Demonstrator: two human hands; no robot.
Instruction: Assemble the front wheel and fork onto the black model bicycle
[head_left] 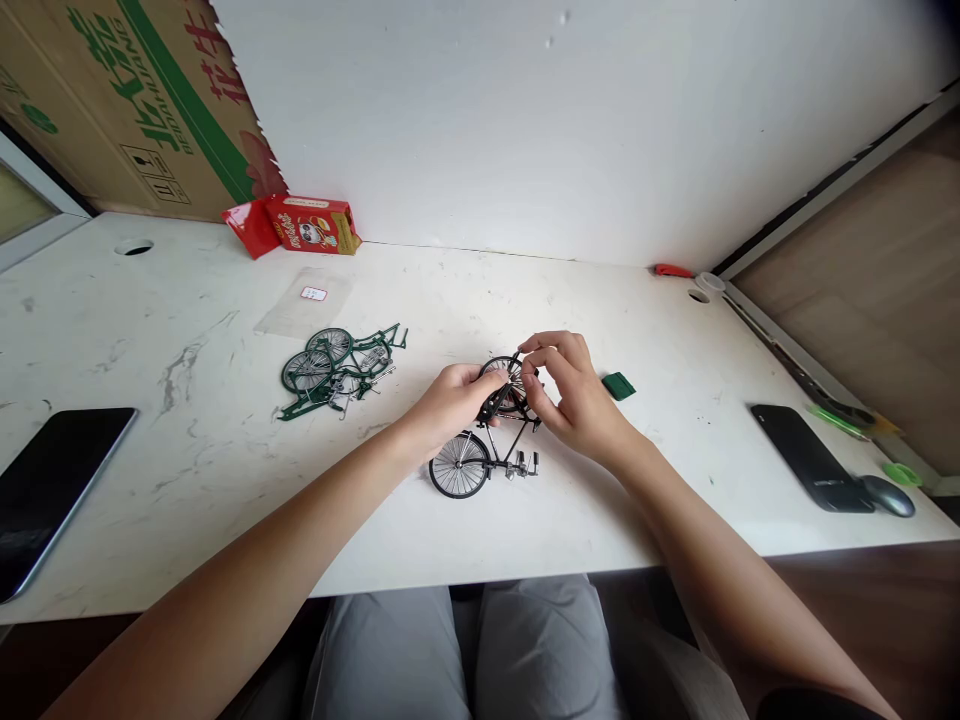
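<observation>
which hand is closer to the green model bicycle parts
Left. The left hand is right of the green model bicycle parts, holding the black model bicycle; the right hand is farther right.

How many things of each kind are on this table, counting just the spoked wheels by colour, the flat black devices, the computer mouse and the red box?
Black spoked wheels: 2
Green spoked wheels: 2
Flat black devices: 2
Computer mouse: 1
Red box: 1
Total: 8
</observation>
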